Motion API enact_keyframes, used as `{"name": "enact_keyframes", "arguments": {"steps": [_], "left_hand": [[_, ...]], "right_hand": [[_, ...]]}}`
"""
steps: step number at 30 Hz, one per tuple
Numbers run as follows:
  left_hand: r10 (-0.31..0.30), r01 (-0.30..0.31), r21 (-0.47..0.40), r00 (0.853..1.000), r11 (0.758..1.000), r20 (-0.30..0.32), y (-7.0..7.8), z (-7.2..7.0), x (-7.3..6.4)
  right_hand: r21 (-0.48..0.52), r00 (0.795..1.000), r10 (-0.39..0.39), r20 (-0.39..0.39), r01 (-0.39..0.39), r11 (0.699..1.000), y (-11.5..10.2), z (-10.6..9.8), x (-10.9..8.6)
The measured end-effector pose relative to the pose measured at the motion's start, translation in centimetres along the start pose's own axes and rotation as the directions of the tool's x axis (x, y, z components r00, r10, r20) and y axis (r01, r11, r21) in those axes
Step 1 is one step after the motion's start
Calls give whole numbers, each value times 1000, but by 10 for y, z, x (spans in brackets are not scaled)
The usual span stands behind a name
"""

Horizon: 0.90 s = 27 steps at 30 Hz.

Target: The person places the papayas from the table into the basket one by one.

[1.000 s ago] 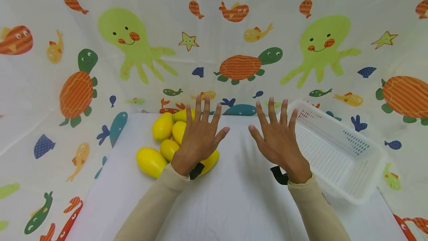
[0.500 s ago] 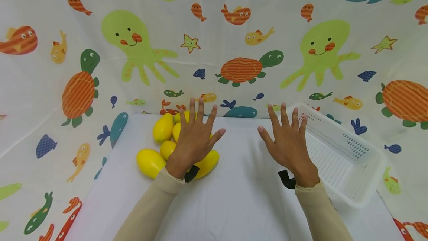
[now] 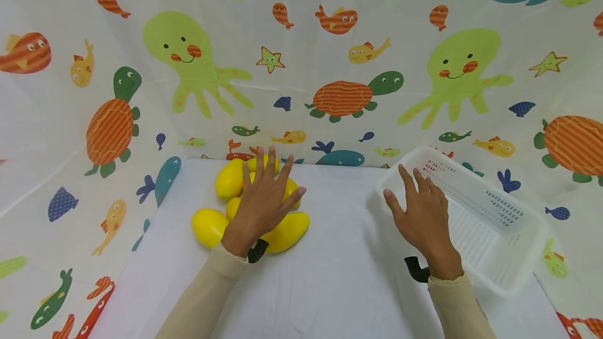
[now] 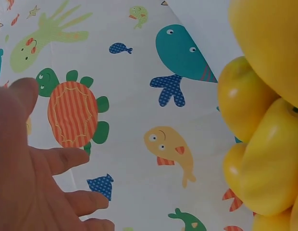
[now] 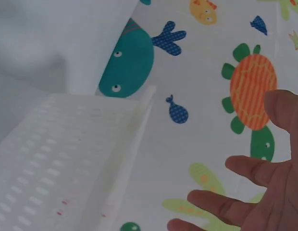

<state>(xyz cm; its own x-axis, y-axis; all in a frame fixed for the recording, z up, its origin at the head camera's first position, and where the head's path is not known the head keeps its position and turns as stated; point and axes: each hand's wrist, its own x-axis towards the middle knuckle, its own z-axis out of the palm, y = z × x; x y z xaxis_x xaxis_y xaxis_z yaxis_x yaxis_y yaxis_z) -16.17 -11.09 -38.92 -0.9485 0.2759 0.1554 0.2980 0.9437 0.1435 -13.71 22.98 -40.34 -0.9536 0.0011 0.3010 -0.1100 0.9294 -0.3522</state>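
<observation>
Your left hand [image 3: 259, 205] has slid a little further left over the yellow fruits [image 3: 287, 232] since half a second ago, while your right hand [image 3: 424, 216] has moved rightward and slightly towards you, its fingers now closer together. Nearest you, two tan sleeves [image 3: 200, 292] reach in from the bottom edge, with black straps [image 3: 256, 250] at the wrists. Beyond them, both hands hang palms down, holding nothing: the left has straight, spread fingers; the right's are extended with a slight bend. The left wrist view shows a gap between fingers and fruit.

The fruits lie in a cluster on the left of the white tabletop [image 3: 339, 276], several touching; your left hand hides some, so you cannot be sure of the count. They look smooth and rounded, so a fingertip landing off-centre could probably set one rolling and shove its neighbours. The rearmost seem most at risk, lying near the back edge.

To the right, partly behind your right hand, a white perforated basket [image 3: 485, 245] sits at an angle. It looks light; pressing on one rim, or catching it with your sleeve, could skid or tip it. Farthest off hangs a sea-creature print cloth [image 3: 311, 46].
</observation>
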Motion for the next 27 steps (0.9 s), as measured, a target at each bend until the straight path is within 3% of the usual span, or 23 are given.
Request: {"name": "enact_keyframes", "arguments": {"steps": [7, 15, 22, 27], "left_hand": [[-6, 6, -66, 1000, 998, -4, -17, 8, -8], [-19, 9, -137, 998, 990, -67, -41, 18, -23], [-33, 11, -184, 993, 983, -115, -60, 24, -35], [-71, 44, -218, 991, 975, -117, -68, 30, -45]], "right_hand": [[-4, 999, 9, -44, -10, 1000, 19, 6, -14], [-1, 995, -6, -95, 6, 1000, 39, 16, -28], [61, 996, 80, -26, -78, 995, 48, 20, -39], [83, 992, 125, 10, -125, 989, 54, 25, -45]]}}
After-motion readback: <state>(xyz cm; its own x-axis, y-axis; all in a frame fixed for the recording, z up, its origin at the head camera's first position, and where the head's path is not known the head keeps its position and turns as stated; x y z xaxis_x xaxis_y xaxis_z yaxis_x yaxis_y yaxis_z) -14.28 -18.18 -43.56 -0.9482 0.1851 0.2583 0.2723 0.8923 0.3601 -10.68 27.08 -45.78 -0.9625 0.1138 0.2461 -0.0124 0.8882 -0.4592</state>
